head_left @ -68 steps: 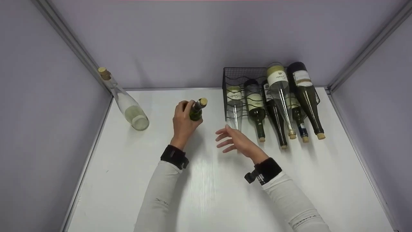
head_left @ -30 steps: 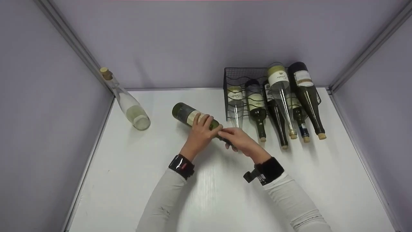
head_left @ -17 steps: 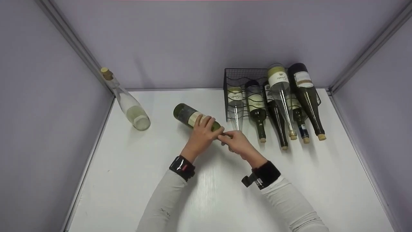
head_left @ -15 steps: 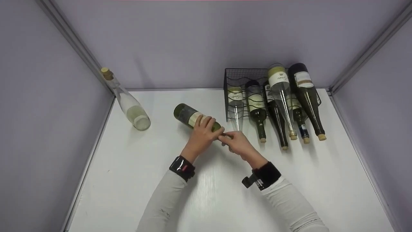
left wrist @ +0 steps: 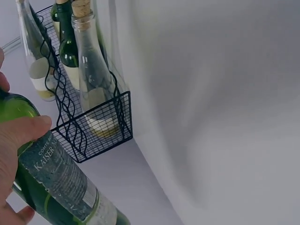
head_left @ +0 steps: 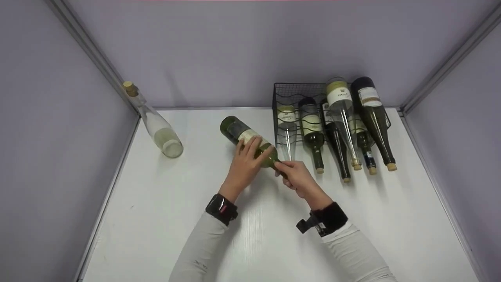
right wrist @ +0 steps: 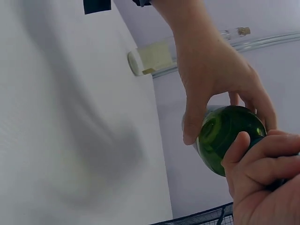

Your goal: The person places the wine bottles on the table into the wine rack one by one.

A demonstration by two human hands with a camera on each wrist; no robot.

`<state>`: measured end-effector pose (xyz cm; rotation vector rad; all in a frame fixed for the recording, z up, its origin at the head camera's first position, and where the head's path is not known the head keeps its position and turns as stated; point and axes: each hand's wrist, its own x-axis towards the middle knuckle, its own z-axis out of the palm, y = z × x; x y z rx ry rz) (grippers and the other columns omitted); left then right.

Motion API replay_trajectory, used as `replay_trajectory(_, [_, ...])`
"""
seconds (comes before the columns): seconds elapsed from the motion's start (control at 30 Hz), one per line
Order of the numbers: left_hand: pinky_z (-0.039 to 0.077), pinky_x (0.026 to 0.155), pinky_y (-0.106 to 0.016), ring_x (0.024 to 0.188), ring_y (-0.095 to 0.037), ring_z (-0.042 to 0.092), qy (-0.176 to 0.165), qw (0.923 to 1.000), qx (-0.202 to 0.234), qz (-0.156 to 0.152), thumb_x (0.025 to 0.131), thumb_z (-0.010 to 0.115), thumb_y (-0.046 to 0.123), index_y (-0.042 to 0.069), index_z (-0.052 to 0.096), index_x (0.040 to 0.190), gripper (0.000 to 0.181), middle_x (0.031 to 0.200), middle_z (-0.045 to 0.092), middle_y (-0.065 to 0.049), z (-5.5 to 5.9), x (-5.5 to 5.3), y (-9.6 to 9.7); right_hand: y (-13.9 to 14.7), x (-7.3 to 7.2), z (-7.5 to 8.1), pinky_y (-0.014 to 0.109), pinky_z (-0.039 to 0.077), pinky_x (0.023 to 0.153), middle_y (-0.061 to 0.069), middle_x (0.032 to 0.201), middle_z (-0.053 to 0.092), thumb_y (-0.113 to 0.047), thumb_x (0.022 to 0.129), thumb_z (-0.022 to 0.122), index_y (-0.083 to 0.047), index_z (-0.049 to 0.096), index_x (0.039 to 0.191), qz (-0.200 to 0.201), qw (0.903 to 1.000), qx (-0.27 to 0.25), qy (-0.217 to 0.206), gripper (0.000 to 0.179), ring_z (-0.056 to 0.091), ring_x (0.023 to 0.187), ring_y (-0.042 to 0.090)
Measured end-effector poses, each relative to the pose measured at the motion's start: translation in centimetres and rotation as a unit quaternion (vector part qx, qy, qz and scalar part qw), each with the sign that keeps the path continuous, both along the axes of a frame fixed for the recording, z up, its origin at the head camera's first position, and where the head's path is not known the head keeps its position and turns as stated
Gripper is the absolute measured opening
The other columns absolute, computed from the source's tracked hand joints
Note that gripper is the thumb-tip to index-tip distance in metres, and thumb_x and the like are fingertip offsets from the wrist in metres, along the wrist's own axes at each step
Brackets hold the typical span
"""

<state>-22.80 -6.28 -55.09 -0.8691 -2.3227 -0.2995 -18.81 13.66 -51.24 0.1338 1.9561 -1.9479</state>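
A green wine bottle (head_left: 233,129) with a pale label and a dark one is held slantwise over the table, its base toward the back left. My left hand (head_left: 240,168) grips it round the body near the shoulder; the left wrist view shows the thumb beside the dark label (left wrist: 56,168). My right hand (head_left: 300,179) holds the neck, and its fingers hide the bottle's mouth. In the right wrist view both hands meet around the green shoulder of the bottle (right wrist: 218,136).
A black wire rack (head_left: 273,113) at the back right carries several corked bottles lying neck forward, including a clear bottle (head_left: 340,102) and a dark bottle (head_left: 373,117) on top. Another clear corked bottle (head_left: 162,129) stands at the back left. Grey walls (head_left: 219,47) surround the white table (head_left: 156,219).
My left hand has tipped the bottle over from upright, and my right hand has taken hold of its neck. Over the last half second the bottle has shifted slightly right and its base backward.
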Motion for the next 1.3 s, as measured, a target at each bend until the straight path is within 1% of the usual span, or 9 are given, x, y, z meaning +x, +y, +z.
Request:
replay_trajectory(0.13, [0.033, 0.106, -0.057, 0.137, -0.034, 0.036, -0.011, 0.9991, 0.036, 0.022, 0.076, 0.085, 0.015, 0.023, 0.049, 0.143, 0.077, 0.146, 0.039, -0.019, -0.2, 0.4, 0.0, 0.4, 0.0, 0.5, 0.018, 0.028, 0.037, 0.006, 0.076, 0.062, -0.022, 0.1, 0.06, 0.006, 0.067, 0.103, -0.018, 0.9997, -0.017, 0.0, 0.03, 0.036, 0.041, 0.004])
replay_trajectory(0.27, [0.033, 0.108, -0.054, 0.139, -0.035, 0.033, -0.046, 0.9955, 0.076, 0.032, 0.073, 0.088, 0.021, 0.018, 0.045, 0.146, 0.085, 0.15, 0.034, -0.021, -0.6, 1.3, 0.2, 1.0, 0.1, 0.8, 0.018, 0.029, 0.037, 0.007, 0.076, 0.062, -0.02, 0.1, 0.059, 0.008, 0.065, 0.101, -0.038, 0.9983, -0.044, 0.002, 0.028, 0.037, 0.04, 0.004])
replay_trajectory(0.47, [0.038, 0.105, -0.05, 0.129, -0.037, 0.044, -0.099, 0.9862, 0.133, 0.008, 0.079, 0.083, 0.025, 0.007, 0.035, 0.152, 0.089, 0.154, 0.028, -0.025, -1.1, 3.1, 1.7, 1.6, 0.4, 1.4, 0.017, 0.029, 0.037, 0.007, 0.074, 0.06, -0.02, 0.101, 0.057, 0.008, 0.063, 0.094, -0.052, 0.9954, -0.079, 0.011, 0.029, 0.038, 0.04, 0.004])
replay_trajectory(0.57, [0.041, 0.103, -0.049, 0.124, -0.038, 0.047, -0.112, 0.9813, 0.156, -0.007, 0.082, 0.081, 0.025, 0.005, 0.03, 0.153, 0.089, 0.154, 0.027, -0.026, -1.3, 3.8, 2.3, 1.8, 0.7, 1.5, 0.017, 0.028, 0.037, 0.009, 0.074, 0.059, -0.02, 0.101, 0.058, 0.009, 0.063, 0.092, -0.057, 0.9941, -0.091, 0.012, 0.031, 0.038, 0.04, 0.004])
replay_trajectory(0.67, [0.039, 0.104, -0.048, 0.126, -0.037, 0.046, -0.119, 0.9781, 0.17, -0.019, 0.083, 0.08, 0.023, 0.005, 0.029, 0.153, 0.089, 0.154, 0.027, -0.026, -1.4, 4.3, 2.8, 2.0, 1.0, 1.6, 0.016, 0.028, 0.037, 0.01, 0.075, 0.059, -0.02, 0.101, 0.058, 0.01, 0.063, 0.095, -0.068, 0.9923, -0.103, 0.011, 0.032, 0.038, 0.041, 0.004])
replay_trajectory(0.83, [0.037, 0.106, -0.047, 0.13, -0.033, 0.044, -0.137, 0.9762, 0.166, -0.025, 0.088, 0.076, 0.026, 0.006, 0.03, 0.153, 0.082, 0.156, 0.027, -0.022, -1.4, 4.6, 3.2, 2.4, 1.3, 2.1, 0.015, 0.028, 0.036, 0.011, 0.08, 0.059, -0.02, 0.101, 0.057, 0.012, 0.062, 0.104, -0.093, 0.9894, -0.111, 0.018, 0.032, 0.037, 0.042, 0.003])
replay_trajectory(0.97, [0.038, 0.105, -0.048, 0.131, -0.034, 0.043, -0.156, 0.9743, 0.161, -0.026, 0.092, 0.07, 0.035, 0.006, 0.034, 0.152, 0.076, 0.156, 0.026, -0.02, -1.2, 5.0, 3.5, 2.9, 1.4, 2.4, 0.016, 0.028, 0.037, 0.012, 0.082, 0.059, -0.021, 0.102, 0.056, 0.01, 0.062, 0.105, -0.105, 0.9869, -0.118, 0.032, 0.031, 0.035, 0.042, 0.004])
replay_trajectory(1.07, [0.039, 0.104, -0.05, 0.131, -0.035, 0.043, -0.165, 0.9735, 0.156, -0.026, 0.094, 0.065, 0.041, 0.006, 0.036, 0.151, 0.073, 0.154, 0.029, -0.022, -1.1, 5.2, 3.8, 3.3, 1.4, 2.5, 0.016, 0.027, 0.036, 0.011, 0.082, 0.059, -0.021, 0.102, 0.055, 0.009, 0.062, 0.104, -0.12, 0.9843, -0.124, 0.036, 0.031, 0.035, 0.042, 0.004])
replay_trajectory(1.3, [0.039, 0.103, -0.05, 0.133, -0.036, 0.042, -0.191, 0.9732, 0.129, -0.006, 0.097, 0.057, 0.048, 0.006, 0.036, 0.151, 0.071, 0.153, 0.031, -0.024, -0.7, 5.4, 4.3, 4.4, 1.0, 2.4, 0.015, 0.028, 0.036, 0.007, 0.081, 0.059, -0.02, 0.103, 0.054, 0.011, 0.058, 0.109, -0.151, 0.9782, -0.139, 0.032, 0.032, 0.036, 0.042, 0.004])
